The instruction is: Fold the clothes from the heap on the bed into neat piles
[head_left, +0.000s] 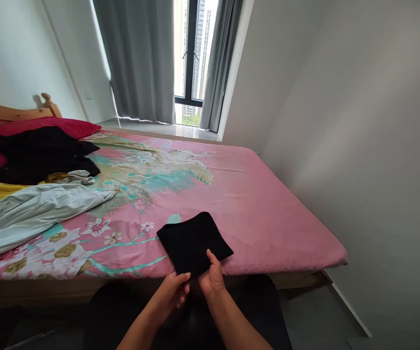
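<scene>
A black folded garment (195,240) lies at the front edge of the bed, a flat, roughly four-sided bundle. Which kind of garment it is cannot be made out. My left hand (175,291) pinches its near left corner, thumb on top and fingers curled below. On the near right side, my right hand (212,278) holds it with the thumb pressed on the upper face; the other fingers are hidden underneath.
The bed has a pink flowered sheet (257,209). Loose clothes lie at the left: a black garment (45,150), a yellow one (0,191) and a white one (45,209), near a red pillow (74,127). A wall (359,146) stands at the right, grey curtains (140,58) at the back.
</scene>
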`<state>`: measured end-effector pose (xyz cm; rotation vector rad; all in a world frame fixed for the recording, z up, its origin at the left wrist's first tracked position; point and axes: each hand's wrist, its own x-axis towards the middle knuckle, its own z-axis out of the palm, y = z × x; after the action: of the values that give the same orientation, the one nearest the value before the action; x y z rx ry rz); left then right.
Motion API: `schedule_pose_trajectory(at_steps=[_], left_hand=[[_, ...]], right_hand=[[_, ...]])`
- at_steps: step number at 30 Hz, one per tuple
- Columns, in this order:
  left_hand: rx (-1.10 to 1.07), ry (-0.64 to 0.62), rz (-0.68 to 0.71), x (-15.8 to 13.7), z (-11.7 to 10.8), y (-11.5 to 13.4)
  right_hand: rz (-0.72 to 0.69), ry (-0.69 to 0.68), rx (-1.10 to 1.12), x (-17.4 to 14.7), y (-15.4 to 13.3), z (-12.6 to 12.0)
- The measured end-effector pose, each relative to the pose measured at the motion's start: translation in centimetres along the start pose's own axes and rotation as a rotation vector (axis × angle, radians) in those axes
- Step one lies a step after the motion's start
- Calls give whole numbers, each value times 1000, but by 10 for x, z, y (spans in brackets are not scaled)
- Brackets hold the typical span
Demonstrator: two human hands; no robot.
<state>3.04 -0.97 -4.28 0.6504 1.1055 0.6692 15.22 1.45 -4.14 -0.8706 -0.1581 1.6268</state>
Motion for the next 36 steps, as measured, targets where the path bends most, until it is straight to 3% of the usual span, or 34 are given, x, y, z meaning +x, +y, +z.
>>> schedule_pose_trajectory(at_steps=[4,9,13,18,21,23,26,31,36], left_hand=[[57,87,57,12,-21,0],[47,330,251,33,-53,40],[24,426,269,39,-61,55],[26,409,241,44,-64,48],[-5,385,215,48,-72,47],[-37,364,203,51,-77,47],[-50,361,201,54,-82,45],[-26,360,233,56,-84,37],[-15,386,217,52,-81,38]], right_hand=[[-11,42,34,-14,-32,0],[-55,101,-80,-68,-108,-23],[-207,153,-101,-98,-166,-47],[-362,233,8,-83,-238,-45],[-501,158,100,-59,-284,-43],[-560,102,160,-41,-306,-56],[-527,154,202,-13,-305,-97],[-338,391,177,18,-248,-173],[-312,429,171,31,-238,-197]])
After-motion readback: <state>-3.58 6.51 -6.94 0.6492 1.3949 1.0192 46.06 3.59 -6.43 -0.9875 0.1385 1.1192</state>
